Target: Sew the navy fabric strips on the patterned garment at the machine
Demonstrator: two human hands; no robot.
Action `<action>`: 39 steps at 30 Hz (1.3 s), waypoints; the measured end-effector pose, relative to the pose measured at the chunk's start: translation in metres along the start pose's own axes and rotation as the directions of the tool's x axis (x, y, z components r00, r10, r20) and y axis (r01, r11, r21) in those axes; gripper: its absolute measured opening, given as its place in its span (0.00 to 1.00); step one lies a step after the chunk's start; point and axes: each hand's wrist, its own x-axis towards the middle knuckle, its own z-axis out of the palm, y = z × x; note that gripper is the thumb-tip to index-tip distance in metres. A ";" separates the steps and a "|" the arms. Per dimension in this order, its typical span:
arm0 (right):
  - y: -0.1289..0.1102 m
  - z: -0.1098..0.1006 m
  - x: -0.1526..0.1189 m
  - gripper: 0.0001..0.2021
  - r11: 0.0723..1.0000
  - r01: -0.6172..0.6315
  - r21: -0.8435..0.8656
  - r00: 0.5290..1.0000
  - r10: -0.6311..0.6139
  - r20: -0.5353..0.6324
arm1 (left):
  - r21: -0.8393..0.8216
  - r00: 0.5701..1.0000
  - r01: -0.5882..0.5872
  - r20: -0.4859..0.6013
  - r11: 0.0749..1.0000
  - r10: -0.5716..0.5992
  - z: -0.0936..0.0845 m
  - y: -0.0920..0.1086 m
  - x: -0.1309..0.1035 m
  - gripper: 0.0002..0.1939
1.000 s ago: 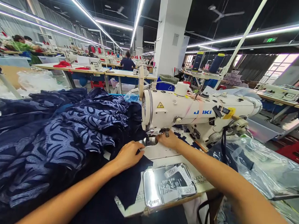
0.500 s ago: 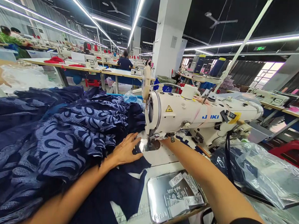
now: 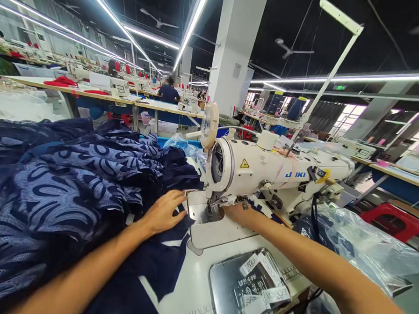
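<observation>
A white sewing machine [image 3: 265,167] stands on the worktable, its needle area above a shiny metal plate [image 3: 198,207]. Just left of that plate, my left hand [image 3: 165,212] lies on dark navy fabric [image 3: 165,260] with thumb and fingers apart. My right hand [image 3: 236,212] reaches under the machine's arm, right of the needle; its fingers are largely hidden behind machine parts. A big heap of navy fabric with pale leaf-like patterns [image 3: 60,191] fills the left side, close to my left forearm.
A metal tin lid [image 3: 224,279] with white labels [image 3: 276,294] sits at the front of the table. Clear plastic bags [image 3: 359,240] lie to the right, near a red stool [image 3: 396,220]. A person in dark clothes [image 3: 169,94] sits at a farther table.
My left hand has moved left, away from the needle, along with the navy fabric, baring more of the metal plate. My right hand remains under the machine arm. The view has shifted slightly.
</observation>
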 end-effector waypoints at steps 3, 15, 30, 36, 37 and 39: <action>0.008 -0.001 -0.016 0.10 0.997 0.081 0.011 0.997 -0.080 -0.018 | -0.005 0.984 -0.030 -0.178 1.000 0.028 -0.008 0.030 -0.002 0.13; 0.008 0.008 -0.025 0.11 0.991 0.020 0.133 0.986 0.002 -0.165 | 0.117 0.985 -0.024 -0.165 0.993 0.043 -0.020 0.090 0.025 0.11; 0.002 0.009 -0.024 0.10 0.985 0.019 0.172 0.984 0.012 -0.179 | -0.736 0.970 0.197 0.049 0.647 -0.239 -0.046 0.094 -0.005 0.10; 0.002 0.010 -0.024 0.11 0.984 0.018 0.179 0.985 0.013 -0.171 | -0.582 0.994 -0.011 -0.092 0.813 -0.052 -0.085 0.094 0.004 0.18; 0.002 0.010 -0.024 0.11 0.983 0.020 0.182 0.985 0.012 -0.172 | -0.575 0.969 0.000 -0.202 0.818 -0.142 -0.088 0.091 0.011 0.17; 0.003 0.011 -0.024 0.10 0.981 0.024 0.190 0.983 0.011 -0.182 | -0.672 0.870 0.045 -0.338 0.739 -0.359 -0.089 0.085 0.032 0.10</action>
